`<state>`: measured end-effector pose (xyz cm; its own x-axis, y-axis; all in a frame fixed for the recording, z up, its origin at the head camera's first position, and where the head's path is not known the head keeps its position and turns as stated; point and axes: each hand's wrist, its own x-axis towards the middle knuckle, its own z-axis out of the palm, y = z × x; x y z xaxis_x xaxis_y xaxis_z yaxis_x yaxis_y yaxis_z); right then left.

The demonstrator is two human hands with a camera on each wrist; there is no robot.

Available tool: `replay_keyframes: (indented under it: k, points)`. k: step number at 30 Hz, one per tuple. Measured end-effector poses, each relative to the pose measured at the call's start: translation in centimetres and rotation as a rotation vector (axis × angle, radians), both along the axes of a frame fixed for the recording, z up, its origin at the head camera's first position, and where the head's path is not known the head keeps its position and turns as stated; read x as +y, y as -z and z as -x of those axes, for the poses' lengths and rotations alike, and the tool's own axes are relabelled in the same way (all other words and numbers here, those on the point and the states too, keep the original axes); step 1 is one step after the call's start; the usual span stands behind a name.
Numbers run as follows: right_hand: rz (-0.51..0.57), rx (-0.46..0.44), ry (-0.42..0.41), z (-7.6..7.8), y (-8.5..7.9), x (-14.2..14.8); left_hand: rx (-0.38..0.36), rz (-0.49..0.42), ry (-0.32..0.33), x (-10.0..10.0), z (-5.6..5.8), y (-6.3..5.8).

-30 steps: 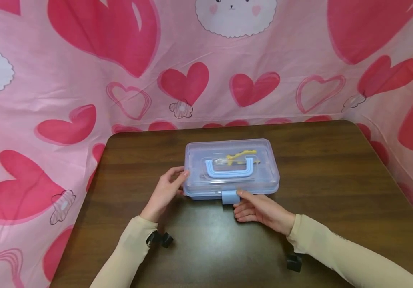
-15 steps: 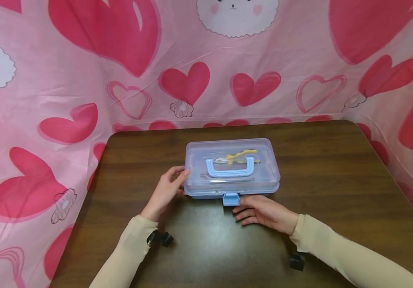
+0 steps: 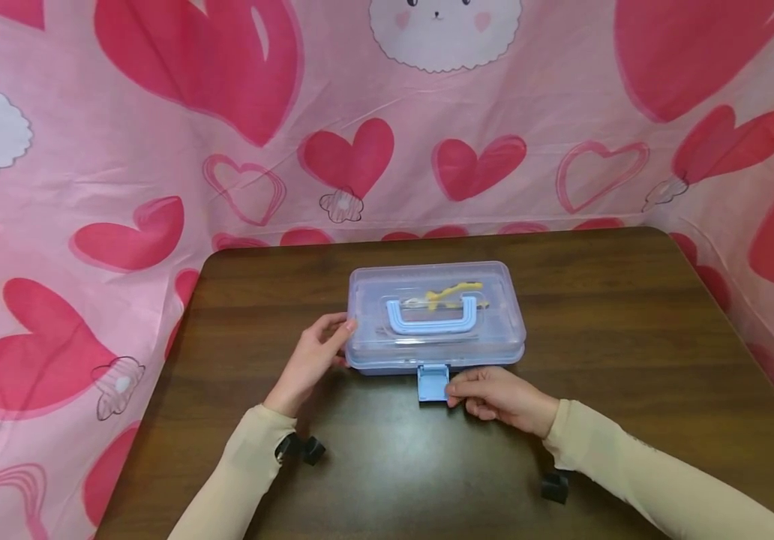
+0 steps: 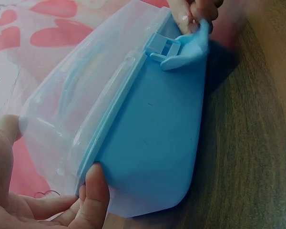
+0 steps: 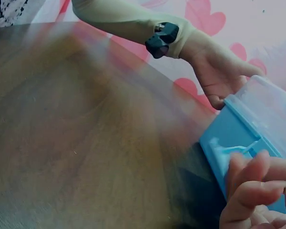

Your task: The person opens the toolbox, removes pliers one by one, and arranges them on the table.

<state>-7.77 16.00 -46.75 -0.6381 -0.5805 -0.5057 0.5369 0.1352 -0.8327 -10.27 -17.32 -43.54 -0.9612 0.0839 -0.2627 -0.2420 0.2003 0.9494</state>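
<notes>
A plastic storage box with a clear lid [image 3: 370,300] and blue base [image 4: 148,124] rests on the table, lid down. My left hand [image 3: 309,364] holds its left end, thumb on the lid and fingertips at the rim below. On the front, the light blue latch [image 3: 433,385] is swung out and lies nearly flat, its inner side facing up. My right hand [image 3: 502,397] pinches the latch's right edge between thumb and curled fingers. A blue carry handle [image 3: 433,327] lies on the lid. Through the plastic shows a yellow, dark-spotted item [image 3: 454,291].
The dark wood table [image 3: 596,315] extends around the box on all sides. A pink heart-print cloth [image 3: 414,97] hangs behind and beside it. Small black cameras are strapped at both wrists, including the left wrist camera [image 5: 163,40].
The latch has turned from upright against the box front to folded out and down. My right hand moved slightly down with it. The left hand and the box stayed put.
</notes>
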Motion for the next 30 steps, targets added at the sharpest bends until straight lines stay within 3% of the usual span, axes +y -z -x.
replay_keyframes:
  k: [8, 21, 30]
  points:
    - [0.055, -0.026, -0.001, 0.0, -0.1, 0.2, 0.009, -0.003, -0.008, 0.1, 0.0, 0.0]
    - [-0.007, 0.121, -0.087, 0.1, -0.1, 3.9, 0.019, -0.036, 0.029, -0.5, -0.3, 0.3]
    - [-0.247, 0.274, -0.098, 0.9, -1.6, 8.3, 0.041, -0.048, 0.124, -2.0, -1.0, 0.3]
